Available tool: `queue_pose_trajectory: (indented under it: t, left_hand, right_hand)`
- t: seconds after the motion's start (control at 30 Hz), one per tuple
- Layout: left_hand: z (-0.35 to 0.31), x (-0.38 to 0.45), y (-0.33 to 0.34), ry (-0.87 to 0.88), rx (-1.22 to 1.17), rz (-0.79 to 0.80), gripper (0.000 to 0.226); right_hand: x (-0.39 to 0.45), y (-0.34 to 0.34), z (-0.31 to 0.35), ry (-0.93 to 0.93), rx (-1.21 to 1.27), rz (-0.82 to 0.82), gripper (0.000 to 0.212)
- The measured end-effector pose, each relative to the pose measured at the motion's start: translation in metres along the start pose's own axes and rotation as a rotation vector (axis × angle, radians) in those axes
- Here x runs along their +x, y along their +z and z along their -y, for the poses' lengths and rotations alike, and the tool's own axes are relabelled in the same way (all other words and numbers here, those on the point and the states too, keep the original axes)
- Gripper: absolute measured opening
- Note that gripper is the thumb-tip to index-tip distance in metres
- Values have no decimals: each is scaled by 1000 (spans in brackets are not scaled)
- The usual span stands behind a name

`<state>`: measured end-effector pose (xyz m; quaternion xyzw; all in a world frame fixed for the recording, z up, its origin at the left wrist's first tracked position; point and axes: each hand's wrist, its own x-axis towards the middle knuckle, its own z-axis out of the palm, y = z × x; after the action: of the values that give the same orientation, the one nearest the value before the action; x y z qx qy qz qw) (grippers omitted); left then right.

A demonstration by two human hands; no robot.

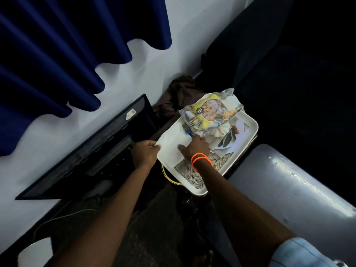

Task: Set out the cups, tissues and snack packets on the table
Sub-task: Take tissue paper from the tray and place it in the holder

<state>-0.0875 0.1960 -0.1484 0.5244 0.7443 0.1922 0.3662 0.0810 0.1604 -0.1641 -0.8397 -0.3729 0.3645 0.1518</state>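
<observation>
Left hand (144, 153) pinches the corner of a white tissue (172, 145) on the tray (248, 130). Right hand (195, 147) lies on it, fingers reaching under the snack packets (210, 112); can't tell their grip.

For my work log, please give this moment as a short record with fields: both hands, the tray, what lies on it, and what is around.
left hand: grips the tray's left edge
right hand: reaches onto the tray, fingers at the white tissue
tray: white, with a printed picture inside
snack packet: yellow and clear, lies at the tray's far end
wristbands: orange, on the right wrist
surroundings: blue curtain, black screen leaning against the wall
</observation>
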Motion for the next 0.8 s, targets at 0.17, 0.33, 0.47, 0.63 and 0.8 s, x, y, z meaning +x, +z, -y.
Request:
queue_pose_trajectory:
  t: [0.17, 0.33, 0.47, 0.63, 0.8]
  left_hand:
    - [0, -12, 2, 111, -111, -52, 15]
    - [-13, -26, 3, 170, -395, -19, 8]
    - [-33, -46, 10, 85, -627, 15, 3]
    - [-54, -83, 23, -149, -902, 187, 7]
    - [-54, -135, 40, -309, -1022, 480, 32]
  right_hand:
    - [7, 2, 6, 36, 241, 38, 35]
    - [-3, -8, 9, 201, 1000, 202, 26]
    - [-25, -25, -1, 357, 1332, 356, 13]
    - [-55, -45, -34, 386, 1613, 560, 24]
    - [-71, -87, -100, 311, 1526, 339, 42]
